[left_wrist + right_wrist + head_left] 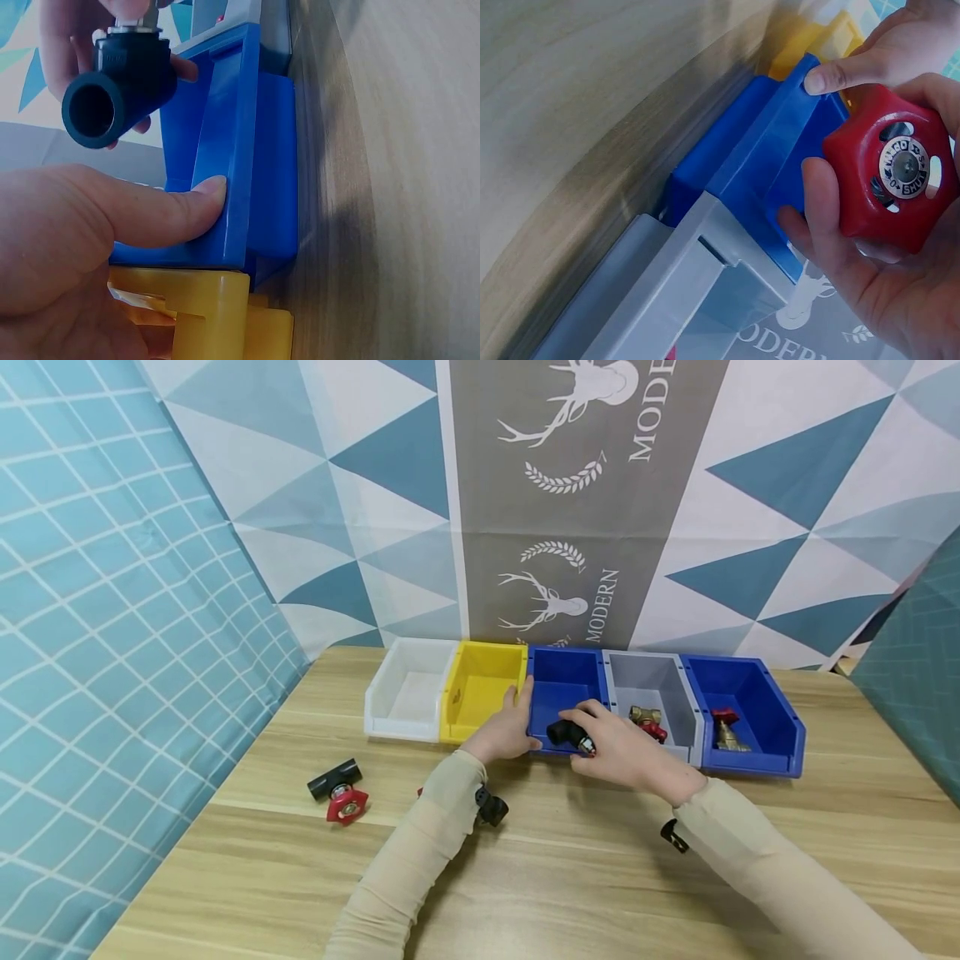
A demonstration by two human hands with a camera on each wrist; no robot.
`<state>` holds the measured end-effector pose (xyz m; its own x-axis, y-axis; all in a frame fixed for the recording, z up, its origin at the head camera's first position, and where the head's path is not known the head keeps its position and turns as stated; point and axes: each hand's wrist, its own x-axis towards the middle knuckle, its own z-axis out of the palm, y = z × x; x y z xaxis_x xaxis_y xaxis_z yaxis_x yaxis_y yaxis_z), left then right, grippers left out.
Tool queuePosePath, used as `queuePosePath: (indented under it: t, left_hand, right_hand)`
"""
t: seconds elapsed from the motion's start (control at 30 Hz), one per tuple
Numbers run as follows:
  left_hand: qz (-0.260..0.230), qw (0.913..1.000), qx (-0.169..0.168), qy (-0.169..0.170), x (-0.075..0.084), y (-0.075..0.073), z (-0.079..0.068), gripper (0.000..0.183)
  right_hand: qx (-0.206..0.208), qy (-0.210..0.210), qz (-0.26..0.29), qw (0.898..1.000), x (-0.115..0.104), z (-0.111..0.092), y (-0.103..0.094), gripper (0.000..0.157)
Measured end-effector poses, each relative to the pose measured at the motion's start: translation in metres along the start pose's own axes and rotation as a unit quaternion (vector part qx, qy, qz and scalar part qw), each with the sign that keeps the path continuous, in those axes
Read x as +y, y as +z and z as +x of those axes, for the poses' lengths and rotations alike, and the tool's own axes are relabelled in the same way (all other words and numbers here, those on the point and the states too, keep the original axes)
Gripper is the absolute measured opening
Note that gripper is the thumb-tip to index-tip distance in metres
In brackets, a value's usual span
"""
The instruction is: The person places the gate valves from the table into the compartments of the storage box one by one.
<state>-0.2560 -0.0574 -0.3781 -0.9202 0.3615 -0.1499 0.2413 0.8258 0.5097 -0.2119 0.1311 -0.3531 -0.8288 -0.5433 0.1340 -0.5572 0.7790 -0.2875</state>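
My right hand (618,747) grips a valve (124,90) with a black pipe body and a red six-sided handwheel (900,169). It holds the valve over the front of the middle blue bin (564,685); the handwheel rests between thumb and fingers in the right wrist view. At that bin's left front corner is my left hand (506,727). Its thumb (176,214) presses over the blue front rim, while the other fingers reach to the yellow bin (480,731) side and are partly hidden.
A white bin (401,727) ends the row on the left. Brass valves with red handles lie in the grey bin (686,727) and the right blue bin (787,760). Another black valve (337,781) lies on the table at left. A black part (492,810) shows beside my left sleeve.
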Motion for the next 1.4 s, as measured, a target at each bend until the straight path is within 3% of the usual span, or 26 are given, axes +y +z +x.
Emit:
queuePosePath:
  t: [0.5,1.07,1.4]
  left_hand:
    - [0.007,1.0,0.002,-0.005,0.002,0.001,-0.001,0.1]
    - [0.001,1.0,-0.002,0.001,0.0,0.002,0.001,0.099]
    - [0.0,1.0,-0.006,0.0,0.0,-0.001,0.0,0.099]
  right_hand:
    - [0.015,0.001,0.002,1.0,0.005,0.014,0.006,0.059]
    - [0.039,0.072,0.039,0.996,0.01,0.035,0.005,0.061]
    - [0.057,0.081,0.038,0.994,0.007,0.046,0.006,0.062]
